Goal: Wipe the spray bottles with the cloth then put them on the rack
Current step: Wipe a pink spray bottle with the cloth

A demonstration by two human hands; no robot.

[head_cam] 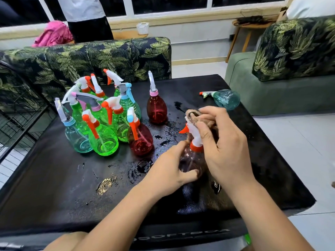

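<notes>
The left hand (172,167) is wrapped around the body of a dark red spray bottle (192,160), thumb and fingers closed on its lower half, holding it just above the black table cover (54,187); the right hand (223,142) presses a brown cloth (193,115) against the bottle's white and orange trigger head, fingers curled over the cloth so that it bunches up above the nozzle; the orange nozzle tip points left; puddles and droplets of water (145,165) lie on the cover around and left of the held bottle; a cluster of standing bottles (101,120), green, teal and red, crowds the left part of the table, touching one another; one red bottle with a pink collar (156,107) stands apart just right of the cluster; a teal bottle (225,99) lies on its side near the table's far right edge, nozzle pointing left; leaf-patterned sofas stand behind the table and to its right
</notes>
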